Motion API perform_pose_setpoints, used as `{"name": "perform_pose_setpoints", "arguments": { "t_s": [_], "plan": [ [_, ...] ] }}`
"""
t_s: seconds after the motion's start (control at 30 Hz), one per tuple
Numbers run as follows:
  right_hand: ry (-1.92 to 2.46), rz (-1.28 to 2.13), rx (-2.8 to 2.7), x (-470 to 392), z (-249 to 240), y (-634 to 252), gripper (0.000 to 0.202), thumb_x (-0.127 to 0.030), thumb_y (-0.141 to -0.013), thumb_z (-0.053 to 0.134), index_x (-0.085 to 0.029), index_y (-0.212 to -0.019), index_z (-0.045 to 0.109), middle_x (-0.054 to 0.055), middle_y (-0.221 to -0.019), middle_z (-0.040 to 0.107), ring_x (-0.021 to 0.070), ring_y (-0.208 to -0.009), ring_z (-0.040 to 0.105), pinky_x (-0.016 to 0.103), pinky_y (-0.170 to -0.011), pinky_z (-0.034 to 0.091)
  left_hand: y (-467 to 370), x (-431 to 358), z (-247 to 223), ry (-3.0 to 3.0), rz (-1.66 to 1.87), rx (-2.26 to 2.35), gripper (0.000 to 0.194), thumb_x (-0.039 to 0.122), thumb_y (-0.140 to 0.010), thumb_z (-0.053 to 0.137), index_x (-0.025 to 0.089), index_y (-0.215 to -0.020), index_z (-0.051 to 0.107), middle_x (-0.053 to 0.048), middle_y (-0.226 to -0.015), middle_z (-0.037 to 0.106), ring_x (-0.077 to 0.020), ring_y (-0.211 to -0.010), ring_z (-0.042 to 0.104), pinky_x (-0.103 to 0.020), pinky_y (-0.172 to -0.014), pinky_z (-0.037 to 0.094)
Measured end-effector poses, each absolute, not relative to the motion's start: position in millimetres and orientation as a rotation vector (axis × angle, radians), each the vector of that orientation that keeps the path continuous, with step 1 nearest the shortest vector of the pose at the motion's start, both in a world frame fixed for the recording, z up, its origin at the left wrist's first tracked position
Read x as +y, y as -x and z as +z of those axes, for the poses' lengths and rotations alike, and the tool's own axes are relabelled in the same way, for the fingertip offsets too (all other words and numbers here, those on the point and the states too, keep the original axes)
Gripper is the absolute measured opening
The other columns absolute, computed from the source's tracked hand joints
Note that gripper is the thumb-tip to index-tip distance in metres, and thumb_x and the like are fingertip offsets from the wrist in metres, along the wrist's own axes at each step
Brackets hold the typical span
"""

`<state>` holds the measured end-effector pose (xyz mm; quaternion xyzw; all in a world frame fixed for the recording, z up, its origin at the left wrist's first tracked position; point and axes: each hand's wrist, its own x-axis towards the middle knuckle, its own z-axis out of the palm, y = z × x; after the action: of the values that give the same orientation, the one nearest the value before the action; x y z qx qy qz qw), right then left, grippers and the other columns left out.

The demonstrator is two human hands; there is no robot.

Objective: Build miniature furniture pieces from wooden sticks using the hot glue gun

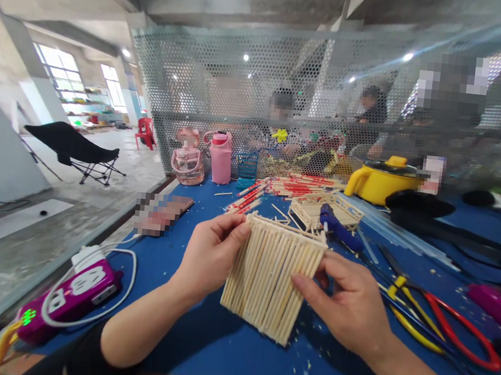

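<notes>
A flat panel of pale round sticks, set side by side, is held between two bare hands above a blue counter. The left hand pinches the panel's upper left corner, its fingers closed with the thumb on the front face. The right hand grips the right edge, thumb on the front face and the other fingers partly hidden behind. The panel leans at a slant; a crosswise stick runs along its top edge.

Behind the panel, a low frame of sticks rests on the counter, with a blue glue gun at its right side; whether these touch is unclear. Farther back lie many red-marked sticks, between a small blue basket and a yellow pot. A pink bottle and a clear pink jug stand to the left of the basket. A phone lies nearer the left edge, and a purple power strip with a white cable occupies the near left. At the right are clear rods and a red tool handle. A perforated screen stands behind, with people visible through it.
</notes>
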<state>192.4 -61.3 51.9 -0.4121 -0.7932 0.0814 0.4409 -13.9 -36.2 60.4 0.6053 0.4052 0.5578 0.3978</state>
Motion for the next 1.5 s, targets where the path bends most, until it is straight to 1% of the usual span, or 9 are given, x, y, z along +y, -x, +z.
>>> {"name": "perform_pose_setpoints", "arguments": {
  "t_s": [0.13,0.33,0.57,0.77,0.9,1.1,1.27,1.43,1.5],
  "plan": [
    [1.069,0.266,-1.941,-59.1,49.3,-193.7,0.019,-0.032,-0.079,0.059,-0.020,-0.065,0.062,-0.001,-0.052,0.050,0.0114,-0.048,0.045,0.025,-0.046,0.038,14.5,-36.4,62.5,-1.462,1.409,1.024,0.022,0.035,-0.078,0.063,0.015,-0.083,0.071,-0.002,-0.075,0.066,-0.0118,-0.068,0.054,-0.022,-0.062,0.043],
    [1.199,0.711,-1.781,-51.0,44.8,-197.4,0.021,-0.038,-0.078,0.059,-0.019,-0.073,0.066,0.003,-0.068,0.065,0.0159,-0.058,0.056,0.027,-0.052,0.043,17.2,-29.0,60.4,-1.155,1.170,0.988,0.029,0.040,-0.067,0.073,0.014,-0.078,0.070,-0.002,-0.069,0.065,-0.0110,-0.061,0.056,-0.023,-0.057,0.046],
    [1.221,0.888,-1.665,-48.6,46.0,-194.6,0.023,-0.041,-0.076,0.060,-0.019,-0.074,0.066,0.003,-0.070,0.067,0.0169,-0.062,0.058,0.028,-0.056,0.045,23.7,-22.5,55.6,-1.022,1.035,0.822,0.035,0.046,-0.077,0.062,0.015,-0.088,0.071,-0.008,-0.079,0.070,-0.0098,-0.063,0.060,-0.019,-0.057,0.047],
    [1.226,0.837,-1.723,-37.6,47.3,-204.7,0.029,-0.047,-0.079,0.056,-0.018,-0.078,0.061,0.002,-0.069,0.063,0.0141,-0.061,0.056,0.027,-0.058,0.046,27.6,-23.1,54.2,-1.189,0.913,0.880,0.022,0.027,-0.067,0.074,0.016,-0.087,0.072,-0.006,-0.084,0.071,-0.0126,-0.069,0.063,-0.024,-0.064,0.049],
    [1.500,0.571,-1.794,-38.0,47.2,-244.4,0.038,-0.053,-0.087,0.040,-0.020,-0.096,0.056,0.006,-0.083,0.065,0.0177,-0.070,0.060,0.033,-0.067,0.050,31.8,-19.0,56.5,-1.188,1.082,0.934,0.023,0.026,-0.064,0.075,0.017,-0.085,0.072,-0.004,-0.084,0.071,-0.0112,-0.067,0.062,-0.021,-0.060,0.047],
    [1.851,-0.075,-2.189,-73.8,28.2,-271.8,0.063,-0.060,-0.075,0.054,-0.015,-0.120,0.055,0.018,-0.123,0.056,0.0336,-0.113,0.053,0.047,-0.093,0.042,31.7,-15.6,55.3,-1.193,1.193,0.961,0.026,0.026,-0.063,0.076,0.017,-0.087,0.072,-0.006,-0.087,0.072,-0.0133,-0.071,0.063,-0.022,-0.059,0.047],
    [2.023,-0.323,-2.151,-86.5,28.4,-257.3,0.080,-0.071,-0.068,0.053,-0.013,-0.122,0.055,0.021,-0.109,0.061,0.0373,-0.101,0.058,0.049,-0.084,0.045,29.6,-15.0,50.8,-1.209,1.199,0.921,0.027,0.027,-0.066,0.073,0.018,-0.091,0.070,-0.006,-0.089,0.072,-0.0135,-0.073,0.064,-0.024,-0.061,0.049],
    [2.109,-0.426,-2.067,-80.2,39.0,-291.7,0.050,-0.050,-0.086,0.040,-0.010,-0.109,0.058,0.021,-0.096,0.065,0.0348,-0.092,0.061,0.043,-0.075,0.045,30.2,-14.5,50.4,-1.219,1.197,0.915,0.028,0.026,-0.066,0.072,0.016,-0.092,0.070,-0.007,-0.087,0.072,-0.0141,-0.072,0.064,-0.024,-0.060,0.049],
    [2.303,-0.422,-1.988,-74.8,40.5,-317.4,0.038,-0.046,-0.084,0.044,-0.013,-0.093,0.062,0.020,-0.081,0.066,0.0346,-0.077,0.064,0.040,-0.062,0.043,30.1,-15.1,50.7,-1.228,1.195,0.907,0.028,0.028,-0.066,0.073,0.016,-0.091,0.070,-0.007,-0.085,0.072,-0.0142,-0.072,0.064,-0.024,-0.060,0.049]
  ]
}}
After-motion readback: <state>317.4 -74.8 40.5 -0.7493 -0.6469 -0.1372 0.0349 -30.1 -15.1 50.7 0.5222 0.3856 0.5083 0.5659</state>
